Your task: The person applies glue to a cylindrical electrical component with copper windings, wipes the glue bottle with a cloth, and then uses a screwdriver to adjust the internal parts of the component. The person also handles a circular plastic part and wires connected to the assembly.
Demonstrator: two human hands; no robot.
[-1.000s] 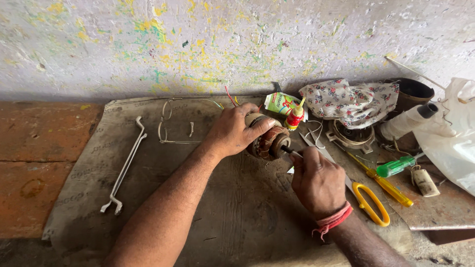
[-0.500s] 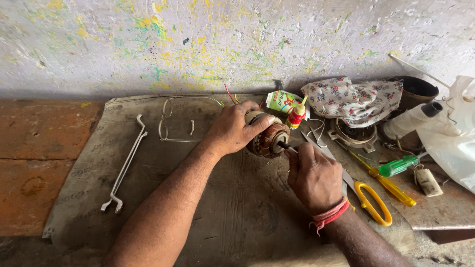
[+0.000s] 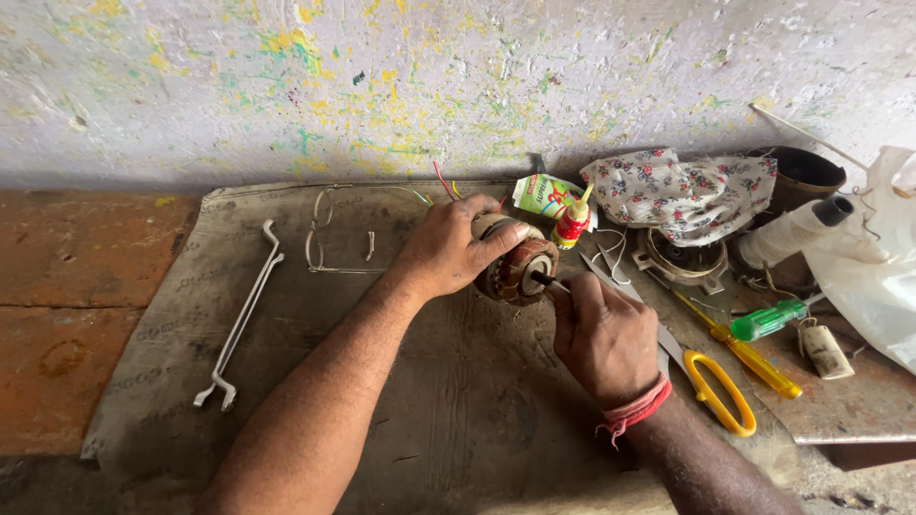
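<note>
My left hand [image 3: 448, 248] grips a round motor stator with copper windings [image 3: 515, 267], holding it tilted on a grey mat [image 3: 286, 381]. My right hand [image 3: 601, 334] is closed around a thin dark tool [image 3: 546, 280] whose tip pokes into the stator's centre hole. A red thread band circles my right wrist. Thin red and green wires stick up behind the stator.
A long metal bracket [image 3: 240, 319] and a bent wire frame [image 3: 334, 238] lie left on the mat. Right of the hands are yellow-handled scissors [image 3: 711, 381], a green-and-yellow screwdriver [image 3: 759, 334], a small glue bottle [image 3: 572, 224], a floral cloth [image 3: 682, 191], a white spool [image 3: 792, 229] and a plastic bag [image 3: 878, 277].
My right hand has shifted slightly up and left toward the stator, with the tool tip staying at the centre hole. The left hand keeps its grip.
</note>
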